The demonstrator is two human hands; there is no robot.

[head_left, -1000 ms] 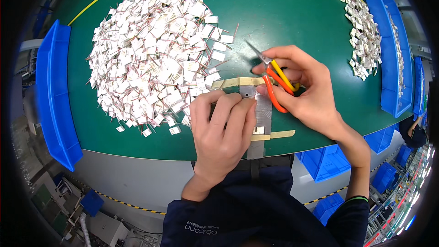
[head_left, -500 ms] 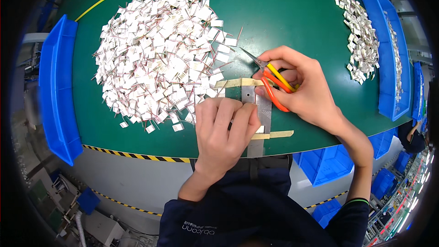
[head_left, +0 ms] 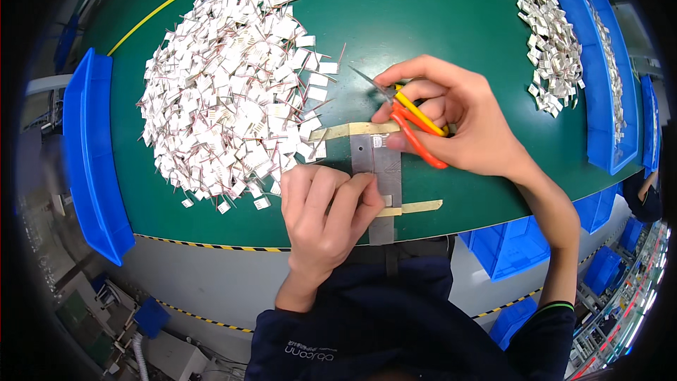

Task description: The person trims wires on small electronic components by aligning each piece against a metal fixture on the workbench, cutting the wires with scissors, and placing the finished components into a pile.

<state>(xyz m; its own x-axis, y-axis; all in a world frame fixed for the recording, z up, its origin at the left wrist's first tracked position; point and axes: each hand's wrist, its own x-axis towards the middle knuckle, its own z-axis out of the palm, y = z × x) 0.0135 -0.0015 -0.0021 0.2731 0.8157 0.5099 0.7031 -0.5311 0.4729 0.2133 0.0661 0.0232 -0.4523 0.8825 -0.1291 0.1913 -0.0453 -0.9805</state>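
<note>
A grey metal strip lies on the green table, crossed by masking tape at its upper and lower parts. My right hand is closed around small pointed scissors with orange and yellow handles, the tips angled up and left. By its thumb, a small white piece rests on the strip. My left hand has its fingertips pinched together over the strip's left edge. Whatever they hold is hidden. A large heap of white connectors with thin wires spreads to the left of both hands.
A smaller pile of white pieces lies at the far right, beside a long blue bin with similar pieces. Another blue bin stands along the left edge. Below the front edge are more blue bins; another person's arm shows far right.
The whole view has shifted a little. Relative to the strip, my left fingertips are slightly nearer me. The right hand with the scissors has moved a bit right, uncovering the small white piece.
</note>
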